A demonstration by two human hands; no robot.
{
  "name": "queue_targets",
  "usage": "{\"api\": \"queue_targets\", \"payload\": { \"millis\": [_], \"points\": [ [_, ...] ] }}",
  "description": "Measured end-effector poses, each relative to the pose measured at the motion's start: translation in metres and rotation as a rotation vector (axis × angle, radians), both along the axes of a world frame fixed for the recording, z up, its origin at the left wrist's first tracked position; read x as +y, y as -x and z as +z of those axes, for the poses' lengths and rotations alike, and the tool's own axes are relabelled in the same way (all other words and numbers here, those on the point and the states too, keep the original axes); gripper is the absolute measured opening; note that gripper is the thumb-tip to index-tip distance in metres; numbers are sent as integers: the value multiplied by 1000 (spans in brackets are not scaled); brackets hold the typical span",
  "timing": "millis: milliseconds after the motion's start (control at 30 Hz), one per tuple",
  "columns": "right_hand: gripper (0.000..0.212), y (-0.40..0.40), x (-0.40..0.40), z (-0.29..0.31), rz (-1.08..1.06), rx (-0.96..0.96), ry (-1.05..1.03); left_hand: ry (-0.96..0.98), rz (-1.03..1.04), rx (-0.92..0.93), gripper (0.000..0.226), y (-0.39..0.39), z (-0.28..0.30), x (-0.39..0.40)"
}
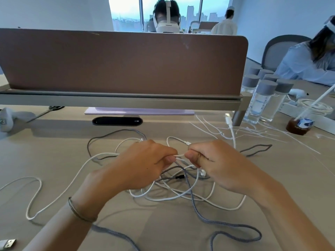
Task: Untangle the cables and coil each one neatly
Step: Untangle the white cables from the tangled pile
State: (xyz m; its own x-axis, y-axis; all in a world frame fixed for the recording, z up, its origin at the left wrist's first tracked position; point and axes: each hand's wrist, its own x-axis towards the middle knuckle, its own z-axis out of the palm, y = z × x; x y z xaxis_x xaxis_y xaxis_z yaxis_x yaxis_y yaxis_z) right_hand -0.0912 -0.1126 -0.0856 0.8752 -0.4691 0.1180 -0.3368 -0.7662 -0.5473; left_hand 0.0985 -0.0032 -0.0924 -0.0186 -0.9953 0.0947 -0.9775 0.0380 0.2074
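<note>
- Near edge: a USB plug [7, 244] lies at the near left corner of the beige desk [54, 147]; a grey braided cable [233, 226] loops across the near right.
- Centre: the left hand [143, 165] and right hand [217, 162], fingers curled, pinch one short span of white cable [179, 155] between them, held just above the tangle.
- Beneath the hands: white cables [174, 196] and the grey braided one lie knotted together on the desk; one white loop [32, 198] trails out to the left.
- Left wrist: a thin bracelet [81, 213].
- Farther right: loose white cable ties [253, 133], clear bottles with grey caps [262, 98].
- Far: a brown partition screen [123, 62] spans the desk; a black cable slot [117, 121] sits just before it.
- Beyond: windows [126, 13] showing a city skyline, pale walls, other people seated and standing.
</note>
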Motion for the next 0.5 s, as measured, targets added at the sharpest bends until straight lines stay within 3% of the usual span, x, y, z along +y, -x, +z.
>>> {"api": "queue_targets", "payload": {
  "millis": [233, 433, 500],
  "points": [
    [47, 19, -22, 8, -39, 9, 44, -14, 150, 61, 35, -42, 9, 8],
    [44, 7, -5, 6, -12, 57, 90, -67, -1, 268, 19, -6, 5, 5],
    [38, 1, 3, 2, 27, 96, 126, -47, -56, 207, 24, 10, -3, -1]
  ]
}}
